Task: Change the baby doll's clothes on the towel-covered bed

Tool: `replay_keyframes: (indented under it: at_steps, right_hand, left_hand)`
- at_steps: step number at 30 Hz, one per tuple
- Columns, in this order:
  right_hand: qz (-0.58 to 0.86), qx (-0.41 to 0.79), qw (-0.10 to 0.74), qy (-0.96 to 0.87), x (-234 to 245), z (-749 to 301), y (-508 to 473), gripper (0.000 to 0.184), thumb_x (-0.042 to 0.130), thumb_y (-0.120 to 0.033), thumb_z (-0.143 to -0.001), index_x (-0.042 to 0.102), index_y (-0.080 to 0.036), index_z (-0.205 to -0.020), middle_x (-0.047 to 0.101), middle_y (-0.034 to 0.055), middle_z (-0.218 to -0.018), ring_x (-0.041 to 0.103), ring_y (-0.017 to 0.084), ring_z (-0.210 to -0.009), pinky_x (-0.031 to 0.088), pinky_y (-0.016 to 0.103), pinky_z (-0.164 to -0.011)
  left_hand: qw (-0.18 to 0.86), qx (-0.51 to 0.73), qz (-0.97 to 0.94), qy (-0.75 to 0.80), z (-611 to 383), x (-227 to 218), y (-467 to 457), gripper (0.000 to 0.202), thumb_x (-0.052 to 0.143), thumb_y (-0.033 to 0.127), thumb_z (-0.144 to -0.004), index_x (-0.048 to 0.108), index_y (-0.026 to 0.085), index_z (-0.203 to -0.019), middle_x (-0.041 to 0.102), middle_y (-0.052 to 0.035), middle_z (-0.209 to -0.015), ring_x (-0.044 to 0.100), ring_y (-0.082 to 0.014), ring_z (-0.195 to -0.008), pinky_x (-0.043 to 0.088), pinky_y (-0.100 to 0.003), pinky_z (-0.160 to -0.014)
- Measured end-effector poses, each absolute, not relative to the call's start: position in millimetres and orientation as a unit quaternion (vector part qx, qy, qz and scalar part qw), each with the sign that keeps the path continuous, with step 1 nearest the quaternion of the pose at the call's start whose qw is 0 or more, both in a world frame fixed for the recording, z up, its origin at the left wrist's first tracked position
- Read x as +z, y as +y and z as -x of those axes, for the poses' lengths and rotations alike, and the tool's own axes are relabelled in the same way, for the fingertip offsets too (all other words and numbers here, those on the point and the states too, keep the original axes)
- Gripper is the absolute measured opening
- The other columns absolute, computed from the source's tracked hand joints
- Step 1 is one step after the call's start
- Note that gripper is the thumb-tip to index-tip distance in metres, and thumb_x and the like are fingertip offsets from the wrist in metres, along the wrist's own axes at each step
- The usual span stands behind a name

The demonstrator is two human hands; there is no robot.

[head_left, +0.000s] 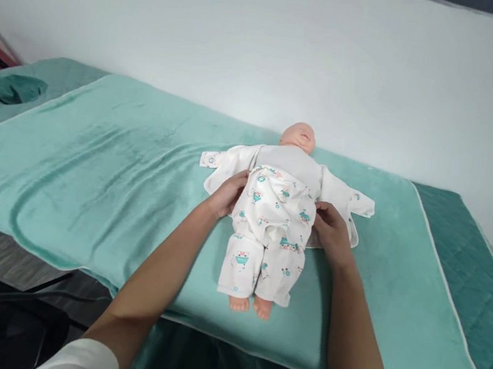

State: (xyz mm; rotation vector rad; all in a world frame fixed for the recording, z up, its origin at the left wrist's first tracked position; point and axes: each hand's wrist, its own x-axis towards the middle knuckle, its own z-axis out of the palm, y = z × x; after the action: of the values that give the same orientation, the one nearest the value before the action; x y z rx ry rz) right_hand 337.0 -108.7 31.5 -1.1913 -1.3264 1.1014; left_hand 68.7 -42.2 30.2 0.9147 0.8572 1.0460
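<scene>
A baby doll [299,135] lies on its back, its head toward the wall and its bare feet toward me. It has on white baby trousers [279,200] printed with small teal and red figures, pulled up over its belly. Beneath its arms and sides a white baby shirt [339,191] lies spread, with its front apart over the grey chest. At the left edge of the trousers, my left hand [228,194] has its fingers closed on the cloth, fingertips partly hidden. My right hand [332,230] pinches the opposite side of the trousers, near the hip.
A teal sheet [98,184] with some wrinkles covers the massage bed, which has a face hole [12,89] at the far left. Behind stands a white wall [253,39]. A black bag [7,320] with straps sits at the lower left.
</scene>
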Motion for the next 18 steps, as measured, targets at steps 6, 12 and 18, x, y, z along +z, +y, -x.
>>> replay_keyframes:
  at_steps: [6,12,18]
  right_hand:
    - [0.472,0.462,0.486,-0.573,38.2,-335.9,-106.3,0.026,0.074,-0.039,-0.078,0.058,-0.022,-0.088,0.056,-0.0012,-0.088,0.052,0.013,-0.079,0.045,0.024,-0.072]
    - [0.503,0.416,0.522,-0.549,30.3,-332.7,-101.2,0.024,0.072,-0.04,-0.082,0.056,-0.022,-0.085,0.054,-0.0026,-0.079,0.048,0.013,-0.071,0.039,0.024,-0.064]
    - [0.525,0.382,0.566,-0.508,25.7,-325.5,-92.9,0.026,0.068,-0.041,-0.085,0.05,-0.023,-0.085,0.046,-0.0062,-0.067,0.038,0.011,-0.058,0.029,0.023,-0.054]
  left_hand:
    - [0.623,0.46,-0.458,0.435,-67.4,31.9,-44.5,0.026,0.072,0.039,-0.075,0.061,0.021,-0.089,0.065,0.0,-0.083,0.06,-0.0167,-0.076,0.047,-0.027,-0.065]
    - [0.524,0.545,-0.48,0.445,-67.8,33.6,-43.5,0.015,0.065,0.032,-0.079,0.065,0.022,-0.091,0.063,0.0006,-0.082,0.058,-0.0151,-0.077,0.046,-0.027,-0.072]
    - [0.476,0.524,-0.564,0.424,-66.3,33.7,-43.2,0.026,0.071,0.044,-0.082,0.065,0.022,-0.094,0.064,-0.0009,-0.095,0.058,-0.016,-0.089,0.045,-0.026,-0.082]
